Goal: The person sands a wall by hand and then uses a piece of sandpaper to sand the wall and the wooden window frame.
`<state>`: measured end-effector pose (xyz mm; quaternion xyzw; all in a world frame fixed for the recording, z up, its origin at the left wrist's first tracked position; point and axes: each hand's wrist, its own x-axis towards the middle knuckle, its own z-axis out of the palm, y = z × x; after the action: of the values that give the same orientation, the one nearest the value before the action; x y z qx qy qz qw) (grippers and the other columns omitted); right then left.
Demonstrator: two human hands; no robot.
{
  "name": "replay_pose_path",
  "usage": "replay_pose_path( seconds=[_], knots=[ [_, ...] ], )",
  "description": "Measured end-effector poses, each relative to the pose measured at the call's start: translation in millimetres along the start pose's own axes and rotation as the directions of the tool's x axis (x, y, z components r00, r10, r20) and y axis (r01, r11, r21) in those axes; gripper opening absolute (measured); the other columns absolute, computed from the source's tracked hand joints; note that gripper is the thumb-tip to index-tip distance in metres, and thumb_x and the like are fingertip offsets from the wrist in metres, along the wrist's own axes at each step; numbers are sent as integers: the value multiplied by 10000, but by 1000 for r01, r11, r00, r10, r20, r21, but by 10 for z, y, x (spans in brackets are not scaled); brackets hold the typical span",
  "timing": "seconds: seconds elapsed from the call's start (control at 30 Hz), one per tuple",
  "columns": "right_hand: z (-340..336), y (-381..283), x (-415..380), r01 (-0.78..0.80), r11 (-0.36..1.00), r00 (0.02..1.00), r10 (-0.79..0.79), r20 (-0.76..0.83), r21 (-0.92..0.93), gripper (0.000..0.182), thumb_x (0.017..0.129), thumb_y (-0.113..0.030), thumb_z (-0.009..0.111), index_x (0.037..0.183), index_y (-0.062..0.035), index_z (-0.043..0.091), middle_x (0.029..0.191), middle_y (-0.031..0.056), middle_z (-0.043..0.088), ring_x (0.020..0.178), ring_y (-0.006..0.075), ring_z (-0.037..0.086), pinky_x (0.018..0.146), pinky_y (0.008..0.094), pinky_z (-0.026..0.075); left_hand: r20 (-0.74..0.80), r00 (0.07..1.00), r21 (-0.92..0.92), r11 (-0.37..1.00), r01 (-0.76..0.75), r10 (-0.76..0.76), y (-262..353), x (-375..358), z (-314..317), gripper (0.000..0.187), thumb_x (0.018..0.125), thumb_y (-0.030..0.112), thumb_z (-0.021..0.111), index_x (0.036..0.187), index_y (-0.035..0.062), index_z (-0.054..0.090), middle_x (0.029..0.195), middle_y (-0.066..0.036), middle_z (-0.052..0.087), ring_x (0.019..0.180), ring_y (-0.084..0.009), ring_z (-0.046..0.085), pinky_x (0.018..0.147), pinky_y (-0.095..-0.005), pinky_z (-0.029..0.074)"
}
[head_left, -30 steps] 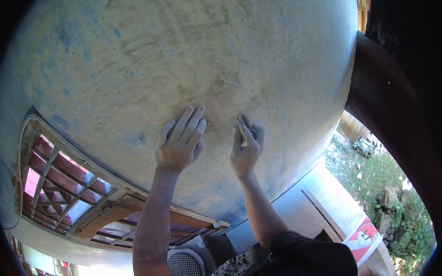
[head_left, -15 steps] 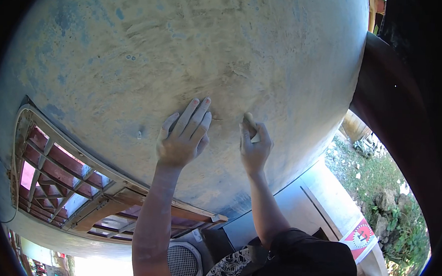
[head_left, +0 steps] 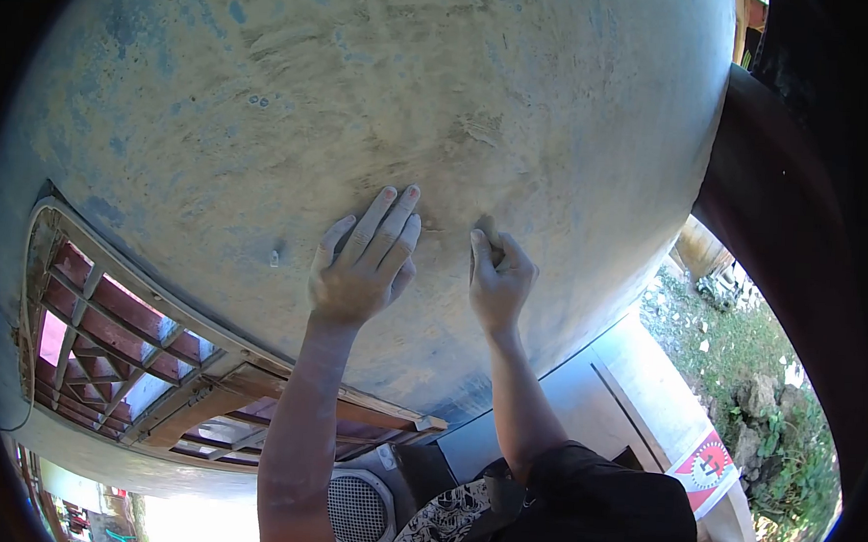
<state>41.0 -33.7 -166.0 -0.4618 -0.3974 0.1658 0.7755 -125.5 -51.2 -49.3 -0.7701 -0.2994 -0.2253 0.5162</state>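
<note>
A broad, scuffed wall (head_left: 414, 93) with patchy grey-beige and blue paint fills most of the view. Flat on it lies my left hand (head_left: 361, 257), its fingers stretched out and dusted pale, holding nothing. To its right, my right hand (head_left: 502, 284) pinches a small brownish piece (head_left: 488, 227) that looks like folded sandpaper. Only its top edge shows above the thumb and fingers, close against the wall; the rest is hidden by the hand. Darker rubbed marks spread over the surface above both hands.
At lower left, a window (head_left: 121, 338) with a barred wooden frame is set in the wall. A speaker with a round grille (head_left: 361, 508) stands below. A red-and-white sticker (head_left: 706, 465) is at lower right, near grass and rocks (head_left: 766, 406).
My right hand has tilted slightly, so less of the small piece shows between its fingers. My left hand stays flat on the wall, with its fingertips marginally higher in view.
</note>
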Motion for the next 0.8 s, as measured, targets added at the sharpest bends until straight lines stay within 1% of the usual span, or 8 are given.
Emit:
replay_pose_path(
  seconds=[0.07,0.2,0.3,0.37,0.47,0.6,0.67,0.8],
  knots=[
    [25,-68,39,-76,990,997,79,-21,116,262,986,-131,761,779,7,681,564,-38,494,537,43,393,499,286,294,0,1000,-3,1000,-2,2,-3,5,-4,303,915,231,648,1215,248,691,1478,86,652,1365,-93,589,1112,-335,362],
    [28,-134,-12,-70,991,997,74,-28,115,262,988,-129,760,776,3,681,566,-42,490,536,41,388,500,283,291,-3,1000,-14,1000,-5,5,-10,1,-15,297,914,228,649,1207,245,695,1474,82,655,1364,-94,589,1109,-336,375],
    [4,-51,6,1,1000,1000,-1,2,31,267,992,-131,758,776,7,681,583,-57,503,545,37,396,508,275,296,-2,1000,-25,1000,-6,6,-16,-3,-17,292,915,223,648,1203,241,697,1471,78,657,1362,-96,589,1107,-335,381],
    [17,-58,95,-124,983,992,127,-12,138,280,963,-109,778,749,20,652,540,8,489,514,60,416,491,298,306,-6,1000,-30,1000,-5,4,-16,-4,-17,292,914,221,649,1201,239,697,1471,78,658,1362,-97,589,1106,-333,380],
    [75,-90,44,-157,970,985,168,-46,188,283,966,-125,775,759,26,654,544,6,494,520,64,416,498,294,314,-7,1000,-34,999,1,-1,-16,-28,-25,288,912,216,650,1195,235,699,1469,76,659,1362,-98,590,1105,-332,380],
    [71,-68,-28,-28,995,1000,28,-2,93,283,972,-138,767,765,23,662,548,-4,501,526,62,410,498,299,314,-9,1000,-49,999,6,-7,-10,-30,-33,279,908,210,651,1182,232,701,1469,72,660,1360,-99,593,1102,-330,381],
    [-4,-54,106,-88,989,994,94,-56,116,270,991,-126,760,766,-4,675,648,-68,547,591,28,432,531,255,319,-15,1000,-43,999,2,-3,-17,-33,-27,276,908,208,650,1178,232,701,1469,70,661,1359,-100,594,1101,-330,381],
    [78,-9,70,-173,954,984,179,-2,245,275,967,-141,766,762,15,670,555,-12,519,536,73,419,514,316,326,-29,999,-26,1000,12,-13,14,-48,5,269,910,206,648,1173,229,700,1470,69,660,1356,-102,597,1102,-328,380]
  ],
)
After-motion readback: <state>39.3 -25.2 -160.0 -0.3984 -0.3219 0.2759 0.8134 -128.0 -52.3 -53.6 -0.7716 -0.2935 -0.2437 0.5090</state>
